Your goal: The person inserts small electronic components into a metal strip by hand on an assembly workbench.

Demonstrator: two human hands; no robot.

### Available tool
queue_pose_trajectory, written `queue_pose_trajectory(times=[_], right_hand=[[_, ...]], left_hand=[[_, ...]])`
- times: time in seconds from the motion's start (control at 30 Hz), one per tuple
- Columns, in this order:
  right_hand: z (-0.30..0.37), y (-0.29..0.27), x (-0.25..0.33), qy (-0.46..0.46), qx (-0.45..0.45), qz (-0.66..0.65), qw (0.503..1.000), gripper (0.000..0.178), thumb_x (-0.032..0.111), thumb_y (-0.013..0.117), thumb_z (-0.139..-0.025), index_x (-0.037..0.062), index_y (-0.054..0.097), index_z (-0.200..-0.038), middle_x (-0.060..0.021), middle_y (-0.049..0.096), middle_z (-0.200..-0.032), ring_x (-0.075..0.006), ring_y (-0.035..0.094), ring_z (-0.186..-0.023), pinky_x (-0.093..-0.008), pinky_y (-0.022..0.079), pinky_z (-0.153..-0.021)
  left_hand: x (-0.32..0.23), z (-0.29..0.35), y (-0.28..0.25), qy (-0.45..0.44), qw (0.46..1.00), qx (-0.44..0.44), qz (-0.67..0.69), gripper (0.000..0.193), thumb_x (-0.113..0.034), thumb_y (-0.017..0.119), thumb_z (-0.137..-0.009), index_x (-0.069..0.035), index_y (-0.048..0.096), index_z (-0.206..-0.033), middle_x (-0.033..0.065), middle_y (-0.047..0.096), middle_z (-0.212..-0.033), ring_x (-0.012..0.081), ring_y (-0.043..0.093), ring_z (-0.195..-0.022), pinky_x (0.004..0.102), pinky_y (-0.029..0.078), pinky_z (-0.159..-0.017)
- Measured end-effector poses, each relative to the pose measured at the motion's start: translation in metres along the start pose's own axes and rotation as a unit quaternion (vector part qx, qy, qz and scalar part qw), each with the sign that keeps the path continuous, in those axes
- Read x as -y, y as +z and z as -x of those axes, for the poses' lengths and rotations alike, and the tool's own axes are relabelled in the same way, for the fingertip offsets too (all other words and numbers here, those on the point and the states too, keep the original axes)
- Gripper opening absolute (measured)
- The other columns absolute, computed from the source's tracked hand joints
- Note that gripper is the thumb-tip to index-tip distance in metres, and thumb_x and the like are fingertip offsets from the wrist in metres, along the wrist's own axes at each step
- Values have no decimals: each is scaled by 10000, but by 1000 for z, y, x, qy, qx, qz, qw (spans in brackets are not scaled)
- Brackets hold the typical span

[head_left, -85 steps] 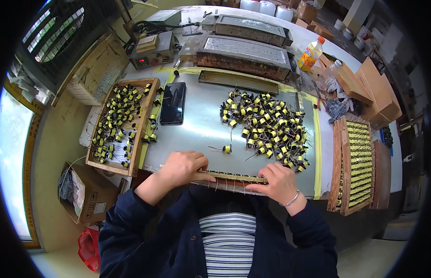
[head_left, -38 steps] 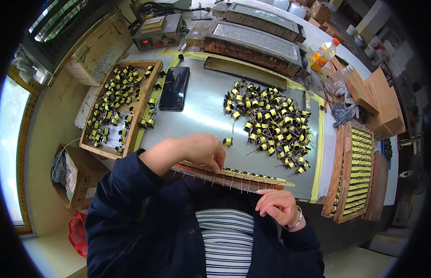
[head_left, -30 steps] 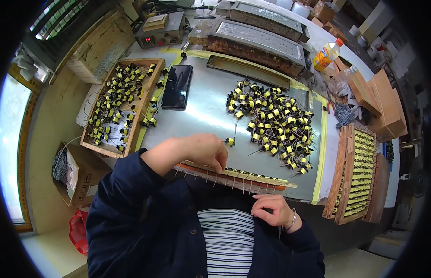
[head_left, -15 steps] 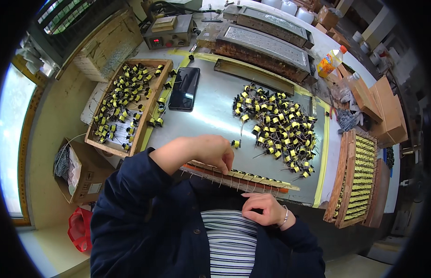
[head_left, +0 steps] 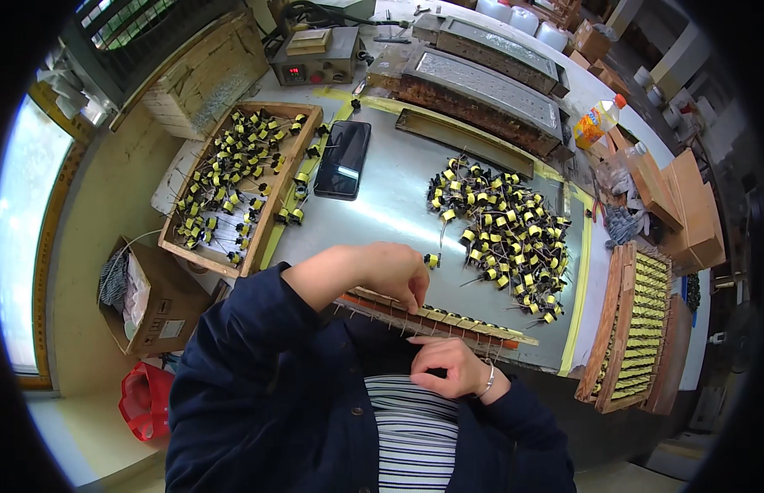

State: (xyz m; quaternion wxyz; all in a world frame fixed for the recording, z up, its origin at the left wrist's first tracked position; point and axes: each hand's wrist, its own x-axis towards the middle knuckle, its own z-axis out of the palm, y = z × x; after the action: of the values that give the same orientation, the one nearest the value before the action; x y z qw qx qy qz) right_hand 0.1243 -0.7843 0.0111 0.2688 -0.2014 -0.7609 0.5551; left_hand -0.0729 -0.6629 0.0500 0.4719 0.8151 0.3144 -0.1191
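A long wooden strip (head_left: 513,335) lies along the table's near edge. A row of small yellow-and-black coils sits along it, their thin wire leads hanging over the near side. My left hand (head_left: 396,275) bends down over the strip's middle, fingers closed together at the coils; whatever they pinch is hidden. Just below the strip, my right hand (head_left: 452,367) is closed with fingers curled beside the hanging leads; anything in its fingertips is too small to make out. One loose coil (head_left: 432,260) lies on the metal plate right beside my left hand.
A heap of coils (head_left: 509,230) covers the right of the metal plate (head_left: 390,214). At left are a wooden tray of coils (head_left: 263,222) and a black phone (head_left: 342,160). Wooden racks filled with coils (head_left: 637,329) stand at right. Metal blocks (head_left: 480,94) and an orange drink bottle (head_left: 597,123) stand behind.
The whole view has shifted slightly. My right hand has moved left along the strip's near side, closer to my left hand, which stays bent over the strip.
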Motion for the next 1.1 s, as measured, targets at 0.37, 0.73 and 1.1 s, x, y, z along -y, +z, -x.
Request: queue_pose_trajectory(times=[0.37,0.73,1.1], right_hand=[[-52,13,19,-58,-6,-25,998,103,86,636,-792,42,618,-701,-51,640,-710,-220,636,-695,-490,424,-944],[-68,41,-17,-58,35,18,998,166,98,649,-783,39,601,-636,-85,581,-598,-278,579,-590,-477,430,-959],[-98,51,9,-87,12,1,996,129,82,659,-769,43,603,-660,-66,587,-615,-247,597,-602,-480,423,-960]], left_hand=[[14,10,2,12,1000,1,7,225,-301,728,-727,-160,719,-902,35,687,-856,205,642,-787,335,494,-683],[21,15,0,21,1000,4,10,222,-285,730,-720,-148,721,-895,43,689,-859,207,648,-800,336,497,-697],[17,23,-2,-7,1000,8,17,222,-281,732,-716,-145,722,-891,45,691,-861,206,649,-811,332,498,-709]])
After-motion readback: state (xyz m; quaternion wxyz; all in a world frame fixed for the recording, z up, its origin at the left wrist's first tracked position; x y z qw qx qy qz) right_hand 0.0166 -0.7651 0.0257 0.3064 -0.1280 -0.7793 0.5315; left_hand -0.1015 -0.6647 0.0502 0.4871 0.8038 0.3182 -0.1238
